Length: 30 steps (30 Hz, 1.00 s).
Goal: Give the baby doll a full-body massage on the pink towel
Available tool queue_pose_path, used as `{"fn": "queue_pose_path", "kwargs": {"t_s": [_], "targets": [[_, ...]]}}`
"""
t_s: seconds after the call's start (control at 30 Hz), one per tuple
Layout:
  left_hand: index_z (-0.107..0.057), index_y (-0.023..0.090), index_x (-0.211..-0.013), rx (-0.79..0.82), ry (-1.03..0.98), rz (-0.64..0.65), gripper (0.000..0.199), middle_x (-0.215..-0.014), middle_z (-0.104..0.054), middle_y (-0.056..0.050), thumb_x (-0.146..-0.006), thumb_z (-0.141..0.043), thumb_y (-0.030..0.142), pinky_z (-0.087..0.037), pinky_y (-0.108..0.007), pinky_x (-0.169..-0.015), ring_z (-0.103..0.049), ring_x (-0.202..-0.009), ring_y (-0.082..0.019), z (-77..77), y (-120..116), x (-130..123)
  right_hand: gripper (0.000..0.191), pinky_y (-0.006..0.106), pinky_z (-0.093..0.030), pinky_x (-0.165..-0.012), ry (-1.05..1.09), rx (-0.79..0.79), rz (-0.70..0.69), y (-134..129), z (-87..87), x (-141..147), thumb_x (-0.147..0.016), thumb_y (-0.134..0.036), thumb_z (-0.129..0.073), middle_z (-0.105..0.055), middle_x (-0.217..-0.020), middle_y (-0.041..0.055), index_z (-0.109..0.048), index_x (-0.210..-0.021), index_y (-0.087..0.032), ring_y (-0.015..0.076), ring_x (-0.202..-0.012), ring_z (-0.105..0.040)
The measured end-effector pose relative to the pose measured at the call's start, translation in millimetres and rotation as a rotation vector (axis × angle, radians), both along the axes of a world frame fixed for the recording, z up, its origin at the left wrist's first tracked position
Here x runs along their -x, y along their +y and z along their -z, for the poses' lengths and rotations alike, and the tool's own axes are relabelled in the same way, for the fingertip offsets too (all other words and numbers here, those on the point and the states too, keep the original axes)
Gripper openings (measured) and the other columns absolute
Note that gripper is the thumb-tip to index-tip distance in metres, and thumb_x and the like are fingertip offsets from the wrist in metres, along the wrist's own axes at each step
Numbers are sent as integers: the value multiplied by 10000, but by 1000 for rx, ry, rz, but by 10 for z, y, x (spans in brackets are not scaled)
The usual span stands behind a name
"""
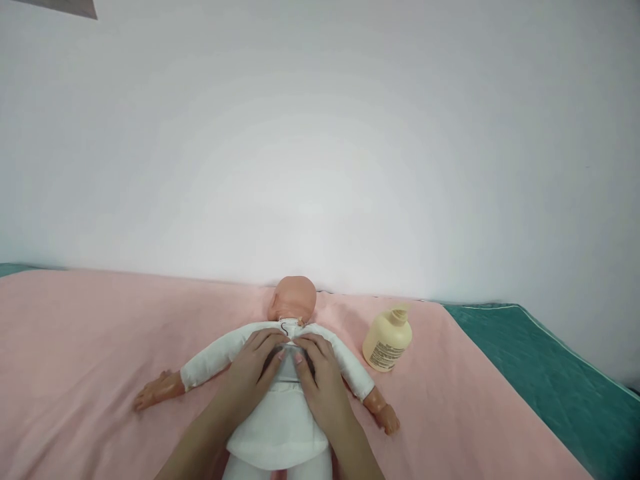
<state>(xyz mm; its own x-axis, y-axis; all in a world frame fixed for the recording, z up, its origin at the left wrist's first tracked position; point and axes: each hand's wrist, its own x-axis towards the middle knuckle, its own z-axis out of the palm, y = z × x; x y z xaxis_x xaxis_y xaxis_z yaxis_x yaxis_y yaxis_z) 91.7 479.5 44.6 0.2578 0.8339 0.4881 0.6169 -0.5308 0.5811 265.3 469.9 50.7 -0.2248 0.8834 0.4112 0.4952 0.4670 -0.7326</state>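
Observation:
A baby doll (277, 423) with a white cloth body lies stretched out, its bald head at the far end. The back of the head seems turned up, and both arms are spread to the sides. My left hand (255, 367) rests on the left of its upper back, fingers extended towards the neck. On the other side, my right hand (320, 370) lies the same way. Both palms touch the cloth, with the thumbs near each other over a greyish band across the torso. Neither hand grasps anything. The doll's lower legs run out of view.
A pale yellow pump bottle (387, 340) with a printed label stands right of the doll, near its arm. Beneath them is a pink sheet (90, 353), with a green cover (555, 373) showing at the right. A white wall (320, 147) rises behind.

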Motion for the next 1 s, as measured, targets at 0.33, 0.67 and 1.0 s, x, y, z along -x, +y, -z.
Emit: {"fn": "queue_pose_path", "kwargs": {"t_s": [0.33,0.67,1.0], "targets": [[-563,205,-1147,54,59,-37,299,-1215,-618,-75,-940,-396,341,-412,-466,-1036,-532,-1170,-227,110,48,-7,297,389,-355,-1066,-47,69,-14,28,20,-7,-964,-351,-436,-558,-1291,40,-589,-1195,-246,212,-1228,-463],[-582,201,-1164,28,61,-56,328,-1204,-636,-84,-941,-375,323,-422,-469,-1023,-551,-1155,-239,96,45,-4,332,424,-345,-1090,-39,43,-16,23,26,-8,-953,-340,-457,-545,-1335,44,-569,-1248,-235,224,-1261,-454],[-536,195,-1272,-37,103,-85,391,-1302,-595,-62,-940,-391,341,-396,-453,-1059,-497,-1243,-233,161,95,4,443,488,-254,-1144,-89,95,-50,30,55,-20,-955,-380,-438,-391,-1472,8,-457,-1378,-249,247,-1376,-310]]}}
